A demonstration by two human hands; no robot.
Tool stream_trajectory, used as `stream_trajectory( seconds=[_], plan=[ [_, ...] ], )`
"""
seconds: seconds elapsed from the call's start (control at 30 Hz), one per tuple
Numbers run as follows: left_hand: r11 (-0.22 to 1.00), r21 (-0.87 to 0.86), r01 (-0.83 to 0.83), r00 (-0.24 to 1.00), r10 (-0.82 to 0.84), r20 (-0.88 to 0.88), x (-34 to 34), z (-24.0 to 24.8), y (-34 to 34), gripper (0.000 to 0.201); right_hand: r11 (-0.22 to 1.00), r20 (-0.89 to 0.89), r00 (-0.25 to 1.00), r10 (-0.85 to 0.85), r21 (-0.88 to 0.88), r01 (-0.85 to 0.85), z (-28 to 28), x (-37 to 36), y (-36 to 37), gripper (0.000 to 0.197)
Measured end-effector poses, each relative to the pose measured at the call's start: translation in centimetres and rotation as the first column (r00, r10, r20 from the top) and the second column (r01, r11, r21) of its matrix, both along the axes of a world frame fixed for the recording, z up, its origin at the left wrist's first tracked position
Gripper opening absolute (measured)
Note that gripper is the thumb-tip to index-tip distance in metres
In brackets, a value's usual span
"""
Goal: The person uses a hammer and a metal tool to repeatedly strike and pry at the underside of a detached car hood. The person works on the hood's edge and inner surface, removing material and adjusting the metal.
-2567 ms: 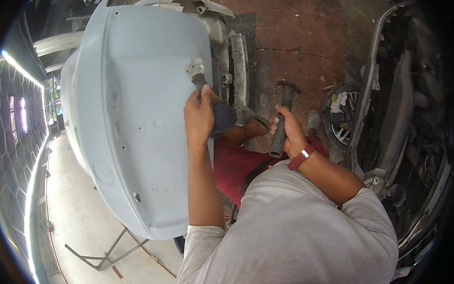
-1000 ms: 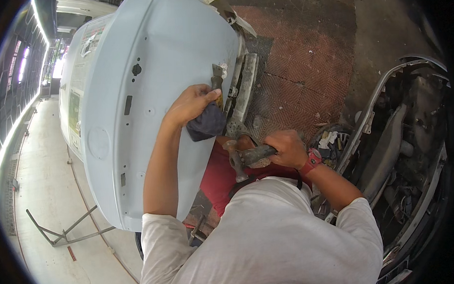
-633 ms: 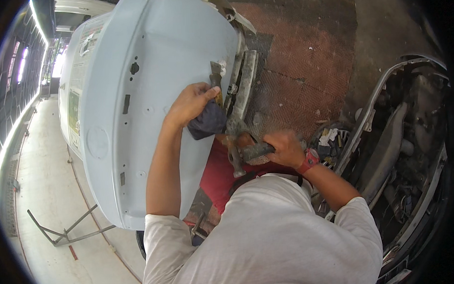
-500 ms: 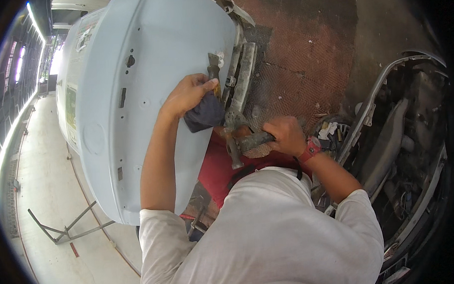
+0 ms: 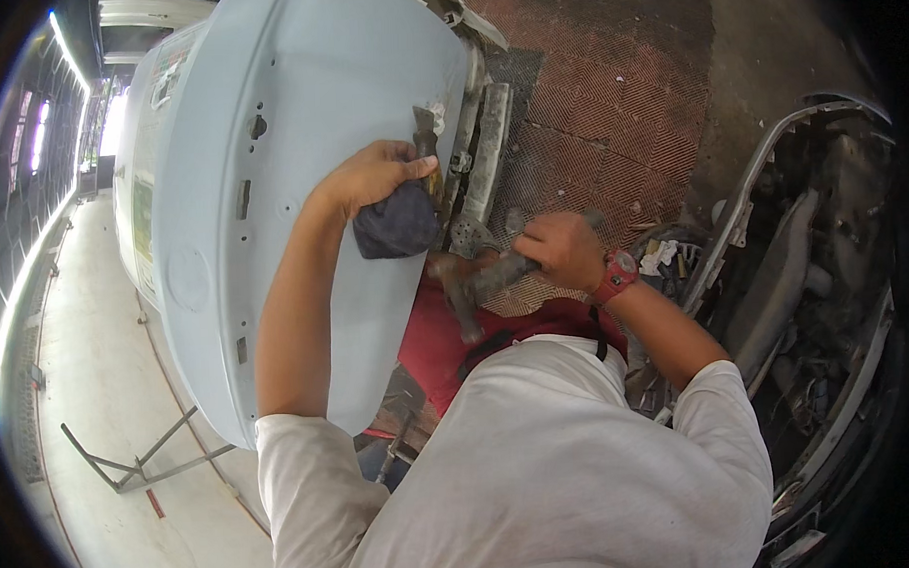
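Observation:
My left hand [image 5: 376, 177] is closed around a flat-bladed chisel [image 5: 426, 135] and a bunched dark cloth [image 5: 396, 223]. The chisel's flared metal end points away from me, close to a pale chipped patch by the panel's right edge. Beneath that hand lies a light blue-grey car body panel [image 5: 318, 88]. Wrapped around a thick dark handle, my right hand [image 5: 566, 253] holds a hammer [image 5: 462, 302]. Its worn metal head hangs just right of the panel's edge, near the cloth and apart from the chisel. A red watch [image 5: 621, 269] sits on my right wrist.
A bare metal bar [image 5: 489, 155] runs along the panel's right edge. Reddish ribbed floor mats [image 5: 614, 118] lie beyond. At right stands an opened vehicle part with a curved metal rim [image 5: 747, 194]. A metal stand [image 5: 130, 466] is on the pale floor at left.
My right hand has risen slightly, and the hammer has tilted, its head shifting a little. The cloth under my left hand has swung left. The chisel is still in my left hand.

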State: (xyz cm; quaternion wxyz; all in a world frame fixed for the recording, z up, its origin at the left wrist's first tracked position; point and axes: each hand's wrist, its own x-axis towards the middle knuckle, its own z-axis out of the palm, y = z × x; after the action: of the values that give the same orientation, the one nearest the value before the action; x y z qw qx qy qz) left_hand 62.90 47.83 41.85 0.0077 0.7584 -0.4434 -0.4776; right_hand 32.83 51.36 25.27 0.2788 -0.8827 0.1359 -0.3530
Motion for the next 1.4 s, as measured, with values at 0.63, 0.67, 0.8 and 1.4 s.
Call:
stream_trajectory(
  seconds=[0.63, 0.67, 0.8, 1.4],
  plan=[
    [0.998, -0.027, -0.052, 0.999, 0.052, -0.003, -0.9, -0.2, -0.4, 0.045, 0.982, -0.054, 0.981, -0.184, -0.042, 0.182, -2.6, 2.2, -0.9, 0.018],
    [0.998, -0.025, -0.054, 0.999, 0.054, 0.0, -0.6, -0.6, -0.4, 0.044, 0.992, -0.011, 0.993, -0.118, -0.053, 0.117, -2.7, 2.1, -0.4, 0.018],
    [0.998, -0.014, -0.068, 0.998, 0.068, 0.011, 0.1, -0.8, -0.3, 0.041, 0.973, 0.102, 0.991, 0.089, -0.221, -0.064, -2.3, 1.5, 0.5, 0.023],
    [0.999, -0.047, -0.006, 0.997, 0.01, 0.08, -0.4, -0.8, -1.4, 0.045, 0.995, 0.037, 0.997, -0.061, -0.074, 0.063, -2.5, 2.3, 0.4, 0.024]
  ],
)
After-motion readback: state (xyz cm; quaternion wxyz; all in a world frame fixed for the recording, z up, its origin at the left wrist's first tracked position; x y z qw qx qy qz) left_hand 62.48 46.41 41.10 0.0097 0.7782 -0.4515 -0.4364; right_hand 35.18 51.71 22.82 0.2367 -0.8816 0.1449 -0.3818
